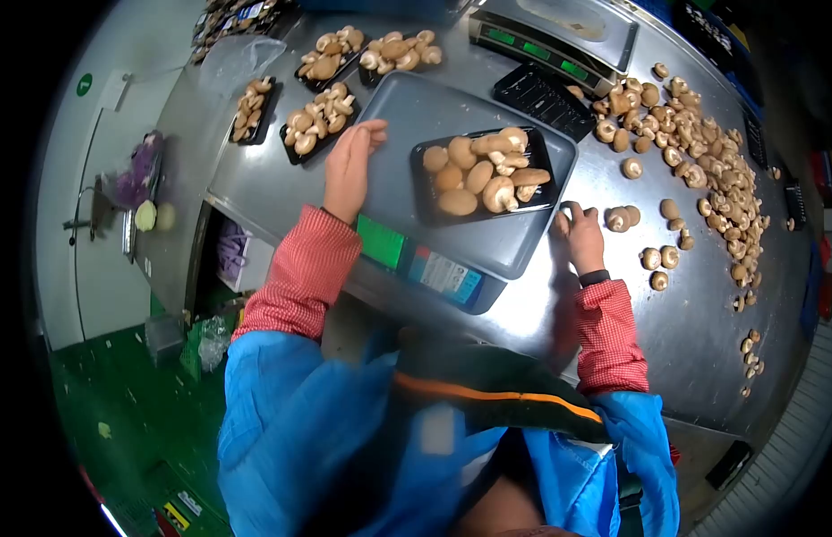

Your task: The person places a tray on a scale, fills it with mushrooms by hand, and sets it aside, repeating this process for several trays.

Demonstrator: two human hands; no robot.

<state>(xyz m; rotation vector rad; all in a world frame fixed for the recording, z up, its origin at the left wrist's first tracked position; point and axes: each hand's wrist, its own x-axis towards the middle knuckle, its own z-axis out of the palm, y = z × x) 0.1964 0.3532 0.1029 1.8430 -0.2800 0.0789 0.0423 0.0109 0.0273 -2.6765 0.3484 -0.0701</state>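
Observation:
A black tray of brown mushrooms [477, 177] rests on the grey platform of a scale [407, 116]. My left hand [349, 170] is at the platform's left edge, its fingers stretched out and holding nothing I can see. Just right of the platform, my right hand [581, 237] is low over the metal table with its fingers curled together; what they hold, if anything, is hidden. The loose mushrooms nearest to that hand are a small pair [620, 218].
Filled mushroom trays [315, 123] stand behind my left hand. Empty black trays [543, 100] lie beside a second scale [559, 40] with green displays. A long heap of loose mushrooms [720, 170] spreads along the right of the metal table [559, 313].

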